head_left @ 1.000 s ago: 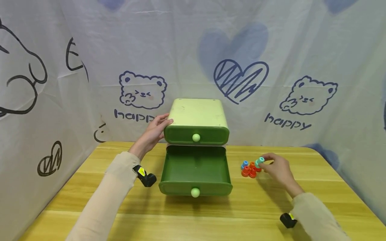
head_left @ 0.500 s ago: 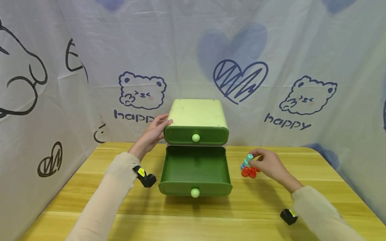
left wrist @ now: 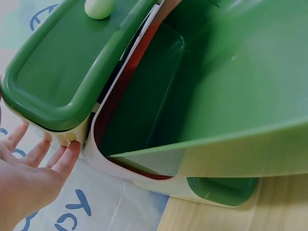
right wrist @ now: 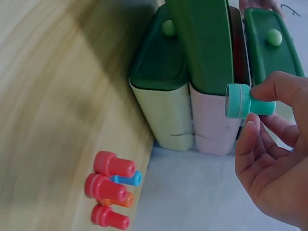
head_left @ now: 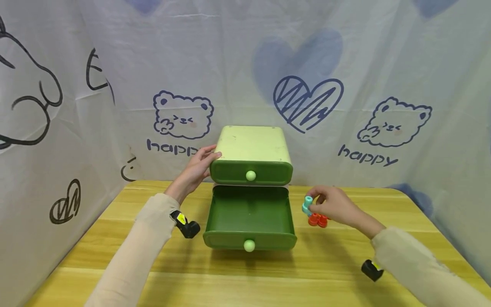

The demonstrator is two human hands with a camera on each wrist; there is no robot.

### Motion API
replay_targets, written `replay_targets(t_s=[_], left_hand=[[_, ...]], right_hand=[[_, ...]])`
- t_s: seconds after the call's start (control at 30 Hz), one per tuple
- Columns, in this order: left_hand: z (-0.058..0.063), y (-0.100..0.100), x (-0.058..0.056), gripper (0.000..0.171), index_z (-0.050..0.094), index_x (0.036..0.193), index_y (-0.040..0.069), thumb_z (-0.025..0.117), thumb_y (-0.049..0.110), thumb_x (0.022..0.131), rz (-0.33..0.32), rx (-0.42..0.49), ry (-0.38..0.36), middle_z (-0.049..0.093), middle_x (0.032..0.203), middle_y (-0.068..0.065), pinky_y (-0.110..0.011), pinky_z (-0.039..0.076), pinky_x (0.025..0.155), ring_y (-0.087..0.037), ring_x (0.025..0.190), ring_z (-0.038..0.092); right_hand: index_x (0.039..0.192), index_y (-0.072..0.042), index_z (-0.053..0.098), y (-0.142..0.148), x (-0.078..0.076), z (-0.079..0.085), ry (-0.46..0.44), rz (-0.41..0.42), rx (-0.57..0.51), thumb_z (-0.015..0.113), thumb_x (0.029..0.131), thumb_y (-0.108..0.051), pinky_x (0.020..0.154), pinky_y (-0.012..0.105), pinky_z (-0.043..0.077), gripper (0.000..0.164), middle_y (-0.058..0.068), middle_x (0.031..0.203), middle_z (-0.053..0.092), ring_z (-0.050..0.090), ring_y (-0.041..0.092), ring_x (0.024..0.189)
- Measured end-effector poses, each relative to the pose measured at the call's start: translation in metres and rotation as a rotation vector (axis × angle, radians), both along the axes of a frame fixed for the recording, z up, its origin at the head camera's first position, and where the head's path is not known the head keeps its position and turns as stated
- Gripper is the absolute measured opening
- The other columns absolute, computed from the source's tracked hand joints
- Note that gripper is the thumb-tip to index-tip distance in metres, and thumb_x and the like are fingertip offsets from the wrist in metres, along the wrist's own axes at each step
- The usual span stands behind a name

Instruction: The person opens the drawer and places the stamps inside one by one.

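Turquoise, the peg right of the cabinet is pinched at its stem by fingers of the right hand, presumably for control; at the cabinet's left side, spread fingers of the left hand press, probably steadying it with a drawer pulled out.

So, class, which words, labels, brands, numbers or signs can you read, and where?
"happ", backdrop, left of the drawer unit; left hand covers its end
"happy", backdrop, right of it
Left wrist view: rotated, partial letters, unreadable
Yellow wrist patches: any print too small
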State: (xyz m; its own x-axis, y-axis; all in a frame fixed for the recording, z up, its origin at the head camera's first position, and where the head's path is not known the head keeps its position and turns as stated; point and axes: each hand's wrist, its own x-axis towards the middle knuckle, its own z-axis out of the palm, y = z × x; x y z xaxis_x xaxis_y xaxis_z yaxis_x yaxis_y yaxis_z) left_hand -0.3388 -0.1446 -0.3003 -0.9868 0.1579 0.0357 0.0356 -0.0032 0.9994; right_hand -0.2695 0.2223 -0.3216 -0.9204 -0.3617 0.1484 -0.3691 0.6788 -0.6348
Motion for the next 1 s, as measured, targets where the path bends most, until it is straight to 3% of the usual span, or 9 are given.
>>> replay_targets(t_s=[0.23, 0.43, 0.57, 0.83, 1.0], left_hand=[[0.000, -0.001, 0.001, 0.064, 0.026, 0.152, 0.009, 0.055, 0.027, 0.098, 0.008, -0.003, -0.002, 0.025, 0.151, -0.017, -0.044, 0.037, 0.107, -0.031, 0.133, 0.035], [0.000, 0.000, 0.002, 0.064, 0.027, 0.151, 0.009, 0.056, 0.028, 0.097, 0.011, -0.005, -0.003, 0.026, 0.151, -0.017, -0.044, 0.037, 0.107, -0.030, 0.133, 0.036], [-0.001, 0.000, 0.000, 0.064, 0.027, 0.151, 0.010, 0.057, 0.029, 0.097, 0.011, -0.003, -0.006, 0.026, 0.151, -0.016, -0.044, 0.038, 0.106, -0.030, 0.131, 0.038], [-0.001, -0.001, -0.001, 0.064, 0.028, 0.151, 0.011, 0.058, 0.028, 0.097, 0.020, -0.004, -0.003, 0.026, 0.152, -0.015, -0.042, 0.039, 0.106, -0.029, 0.131, 0.039], [-0.002, -0.001, -0.001, 0.063, 0.028, 0.150, 0.010, 0.057, 0.027, 0.097, 0.020, 0.000, -0.001, 0.027, 0.152, -0.015, -0.043, 0.039, 0.106, -0.030, 0.131, 0.039]], right_hand=[[0.097, -0.002, 0.066, -0.012, 0.000, 0.013, -0.036, 0.059, 0.022, 0.069, 0.080, -0.007, 0.048, 0.028, 0.045, 0.018, 0.004, 0.076, 0.060, 0.053, 0.019, 0.066], [0.097, -0.001, 0.067, -0.020, -0.001, 0.022, -0.053, 0.115, 0.013, 0.071, 0.081, -0.010, 0.059, 0.031, 0.048, 0.019, 0.004, 0.079, 0.060, 0.054, 0.019, 0.071], [0.096, -0.003, 0.068, -0.026, -0.007, 0.023, -0.051, 0.147, 0.024, 0.072, 0.081, -0.010, 0.060, 0.031, 0.048, 0.017, 0.004, 0.082, 0.062, 0.054, 0.019, 0.072], [0.091, -0.007, 0.067, -0.044, -0.011, 0.031, -0.120, 0.345, 0.090, 0.073, 0.079, -0.007, 0.066, 0.030, 0.052, 0.013, 0.000, 0.085, 0.064, 0.058, 0.017, 0.077], [0.090, -0.006, 0.067, -0.060, -0.013, 0.032, -0.181, 0.406, 0.132, 0.073, 0.078, -0.003, 0.064, 0.028, 0.051, 0.014, -0.002, 0.079, 0.063, 0.056, 0.015, 0.072]])
